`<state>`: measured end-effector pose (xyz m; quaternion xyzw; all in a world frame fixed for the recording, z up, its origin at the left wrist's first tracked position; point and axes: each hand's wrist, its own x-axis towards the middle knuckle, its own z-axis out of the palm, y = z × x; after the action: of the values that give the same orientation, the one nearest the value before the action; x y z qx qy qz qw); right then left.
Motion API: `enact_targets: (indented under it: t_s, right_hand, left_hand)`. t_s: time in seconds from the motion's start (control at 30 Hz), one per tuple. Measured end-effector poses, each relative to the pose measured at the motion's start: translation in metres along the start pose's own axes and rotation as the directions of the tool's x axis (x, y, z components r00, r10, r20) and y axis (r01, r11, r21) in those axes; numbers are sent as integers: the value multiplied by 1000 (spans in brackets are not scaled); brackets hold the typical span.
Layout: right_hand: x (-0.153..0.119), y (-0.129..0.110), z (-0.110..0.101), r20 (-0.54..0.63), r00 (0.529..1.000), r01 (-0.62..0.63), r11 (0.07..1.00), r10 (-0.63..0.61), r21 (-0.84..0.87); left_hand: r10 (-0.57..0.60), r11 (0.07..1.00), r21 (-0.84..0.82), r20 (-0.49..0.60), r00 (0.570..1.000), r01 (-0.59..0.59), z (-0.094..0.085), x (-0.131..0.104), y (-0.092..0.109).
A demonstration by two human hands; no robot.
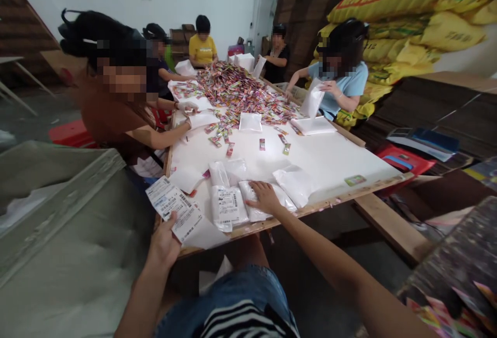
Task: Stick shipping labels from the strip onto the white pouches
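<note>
"Head view: what's in hand?"

"Left hand (165,240), fingers pinched on printed labels (166,198), likely floppy, best held by an edge; layers uncountable. Right hand (266,198), fingers loosely spread, grasps nothing, resting on a white packet (254,214) at the table (330,157)'s near edge: probably light, slick, best gripped mid-body."

"The count?"

"At least three packets nearby, one visibly labelled."

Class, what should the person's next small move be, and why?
I would probably bring the right hand to the label strip and peel one off: the left hand holds the strip, the labelled packet lies between the hands, and the plain packet beyond the right hand shows no label.
</note>
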<state>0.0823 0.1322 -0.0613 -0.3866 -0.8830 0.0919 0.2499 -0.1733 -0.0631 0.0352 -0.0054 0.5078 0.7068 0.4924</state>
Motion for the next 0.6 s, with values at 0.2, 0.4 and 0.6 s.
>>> enact_targets:
  t_s: [0.2,0.4,0.6]
  right_hand:
    - [-9,-25,-4,-29,998,-66,991,63,-117]
    - [-13,-142,-48,6,1000,-9,770,7,638]
    - [-10,-179,-64,-11,992,102,726,-128,680]
  left_hand:
    - [139,987,77,69,988,-144,10,-24,-1]
    - [134,949,242,270,954,-202,5,-36,-19]
    - [-108,991,102,303,947,81,-4,-44,-21]
